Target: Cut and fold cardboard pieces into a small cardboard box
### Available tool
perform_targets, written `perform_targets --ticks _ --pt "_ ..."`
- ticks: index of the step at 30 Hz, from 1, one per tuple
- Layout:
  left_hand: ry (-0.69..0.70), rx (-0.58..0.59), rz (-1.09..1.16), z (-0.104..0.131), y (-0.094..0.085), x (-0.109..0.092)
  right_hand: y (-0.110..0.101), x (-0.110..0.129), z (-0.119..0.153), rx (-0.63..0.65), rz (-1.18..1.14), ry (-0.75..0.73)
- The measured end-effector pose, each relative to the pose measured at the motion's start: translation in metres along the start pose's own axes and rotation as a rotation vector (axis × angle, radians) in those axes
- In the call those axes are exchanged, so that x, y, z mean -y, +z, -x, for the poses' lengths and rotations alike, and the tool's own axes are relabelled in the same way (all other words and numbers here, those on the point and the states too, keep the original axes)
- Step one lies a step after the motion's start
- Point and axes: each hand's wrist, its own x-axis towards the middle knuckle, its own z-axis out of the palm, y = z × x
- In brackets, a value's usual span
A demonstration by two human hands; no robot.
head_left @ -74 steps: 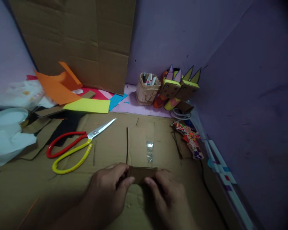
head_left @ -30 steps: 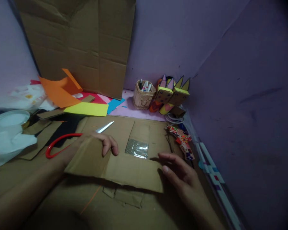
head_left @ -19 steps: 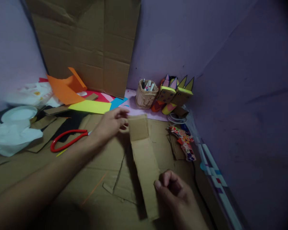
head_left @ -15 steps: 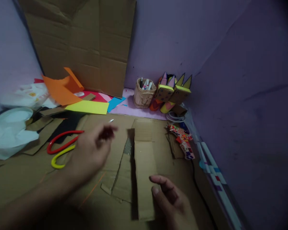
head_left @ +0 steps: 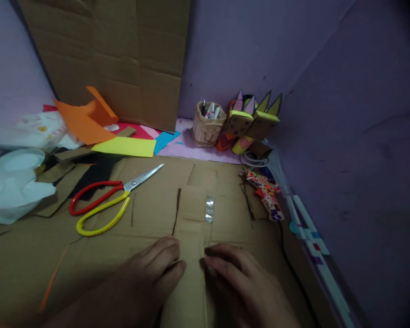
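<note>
A long cardboard strip (head_left: 190, 255) lies on the cardboard-covered table, its near end at the bottom of the view. At its left edge, my left hand (head_left: 157, 269) rests with bent fingers closed on the strip. On the other side my right hand (head_left: 239, 273) has its fingertips together at the right edge. A shiny silver patch (head_left: 209, 208) shows just right of the strip's far part. Scissors (head_left: 125, 187) with one red and one yellow handle lie to the left, blades slightly apart.
Coloured paper (head_left: 123, 146) and white plastic (head_left: 17, 193) lie at the left. A pen holder (head_left: 208, 125) and cardboard figures (head_left: 251, 119) stand at the back. A flowered glue gun (head_left: 266, 191) with a black cord lies at the right. A big cardboard sheet (head_left: 116, 59) leans on the wall.
My left hand has come down and right onto the strip, uncovering the scissors. The strip has shifted left and nearer. My right hand is now against its edge.
</note>
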Motion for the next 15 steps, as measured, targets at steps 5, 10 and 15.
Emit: perform_targets --ticks 5,10,15 --pt "0.014 -0.018 -0.028 0.004 0.0 -0.003 0.011 0.002 -0.013 0.04 0.222 -0.22" --pt "-0.111 0.049 0.08 -0.001 -0.007 -0.01 0.011 0.0 -0.013 0.033 0.148 -0.203" --pt "-0.295 0.048 0.252 -0.012 -0.008 -0.01 0.01 0.001 -0.015 0.007 -0.026 -0.12"
